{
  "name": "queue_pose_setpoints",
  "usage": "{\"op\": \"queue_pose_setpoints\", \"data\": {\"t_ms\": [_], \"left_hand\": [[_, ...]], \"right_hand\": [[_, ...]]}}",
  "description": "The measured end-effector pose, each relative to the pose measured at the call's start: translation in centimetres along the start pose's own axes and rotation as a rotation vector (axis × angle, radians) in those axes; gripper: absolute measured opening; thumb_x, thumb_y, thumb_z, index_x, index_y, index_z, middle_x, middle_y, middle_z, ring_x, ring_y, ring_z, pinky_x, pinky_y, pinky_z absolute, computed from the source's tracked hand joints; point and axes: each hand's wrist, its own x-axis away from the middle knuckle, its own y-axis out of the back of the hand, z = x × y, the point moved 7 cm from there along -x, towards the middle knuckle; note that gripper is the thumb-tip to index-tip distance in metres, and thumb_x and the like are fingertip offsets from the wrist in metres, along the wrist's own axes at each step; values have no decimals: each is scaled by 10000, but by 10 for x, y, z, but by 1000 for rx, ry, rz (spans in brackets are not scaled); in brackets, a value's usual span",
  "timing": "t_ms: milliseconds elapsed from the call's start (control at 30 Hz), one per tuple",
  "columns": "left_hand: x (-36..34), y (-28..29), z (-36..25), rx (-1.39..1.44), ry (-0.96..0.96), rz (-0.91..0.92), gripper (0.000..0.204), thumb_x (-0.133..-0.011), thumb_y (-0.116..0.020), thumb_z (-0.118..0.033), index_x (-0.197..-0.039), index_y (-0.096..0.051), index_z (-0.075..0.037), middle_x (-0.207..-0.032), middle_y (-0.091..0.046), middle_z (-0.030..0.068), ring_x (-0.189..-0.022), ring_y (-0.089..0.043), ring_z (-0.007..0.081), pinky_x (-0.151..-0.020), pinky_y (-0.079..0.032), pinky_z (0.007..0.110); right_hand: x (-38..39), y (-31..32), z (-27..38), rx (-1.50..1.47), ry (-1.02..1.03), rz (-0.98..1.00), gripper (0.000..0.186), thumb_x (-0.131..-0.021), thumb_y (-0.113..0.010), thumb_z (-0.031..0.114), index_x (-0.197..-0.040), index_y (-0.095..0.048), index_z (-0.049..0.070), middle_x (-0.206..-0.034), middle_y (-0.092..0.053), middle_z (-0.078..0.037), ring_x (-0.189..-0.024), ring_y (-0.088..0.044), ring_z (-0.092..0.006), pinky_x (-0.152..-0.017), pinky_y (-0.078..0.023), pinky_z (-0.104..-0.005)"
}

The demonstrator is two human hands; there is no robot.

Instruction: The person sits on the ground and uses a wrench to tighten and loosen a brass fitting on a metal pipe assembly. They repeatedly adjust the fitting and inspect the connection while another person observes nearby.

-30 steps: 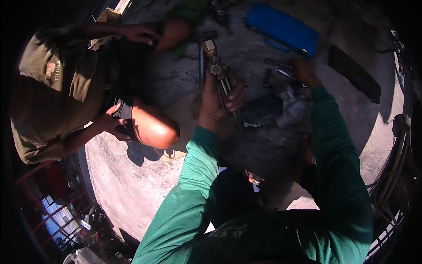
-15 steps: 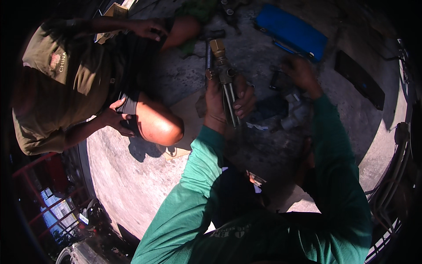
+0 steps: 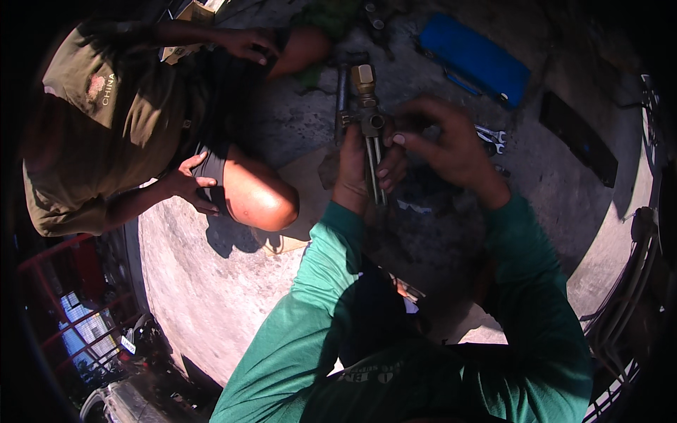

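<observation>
My left hand is wrapped round a metal tool that has a brass hex nut, a round body with a hole and slim parallel rods. The nut end points away from me and the rods run down past my fingers. Close on its right side is my right hand, its thumb and fingers curled toward the round body. Shadow hides what those fingertips pinch, if anything. Beyond my left hand, a dark metal bar with a crosspiece at its end stands out alongside the tool.
Open-ended wrenches lie right of my right hand. Farther back are a blue case and a dark flat panel. Another person's bare knee is close on my left, with that person's hand resting on the thigh. Cardboard lies on the concrete.
My right hand has come from the items on the floor at the right, leftward to the tool. My left hand keeps its hold. The wrenches have come into view.
</observation>
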Motion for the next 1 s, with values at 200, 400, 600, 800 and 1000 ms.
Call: {"op": "queue_pose_setpoints", "data": {"t_ms": [200,400,600,800,1000], "left_hand": [[0,11,2,-22,-41,-58,693,-960,-319,-737,-997,-572,-93,-496,-432,55,-355,-431,193,-336,-394,301],[2,21,-1,-226,-45,-210,720,-971,-289,-730,-1034,-585,-77,-537,-483,76,-397,-494,208,-374,-453,309],[-1,26,-1,-217,-79,-207,713,-983,-283,-717,-1061,-584,-75,-551,-510,81,-437,-544,201,-405,-492,319],[-1,31,-1,-255,-88,-309,715,-975,-299,-730,-1066,-586,-81,-576,-531,71,-440,-551,195,-404,-493,313],[-2,30,-1,-294,-88,-312,702,-977,-308,-724,-1049,-581,-81,-594,-541,74,-446,-557,194,-404,-493,312]], "right_hand": [[-6,-10,-4,6,-3,-83,204,-850,-709,100,-1027,-682,2,-939,-673,-115,-867,-684,-252,-774,-528,-353],[-5,-12,-14,-7,-37,-127,170,-876,-682,84,-1020,-688,-6,-934,-668,-113,-861,-685,-241,-755,-526,-348],[-3,-14,-15,-20,-41,-163,167,-875,-672,70,-1020,-692,-10,-932,-669,-115,-854,-684,-244,-749,-526,-348],[-4,-12,-17,81,15,-172,148,-865,-667,57,-998,-693,-4,-927,-666,-121,-851,-684,-260,-732,-527,-353],[-5,-10,-13,218,128,-146,140,-895,-650,49,-1018,-674,-12,-927,-664,-121,-870,-668,-219,-747,-515,-345]]}}
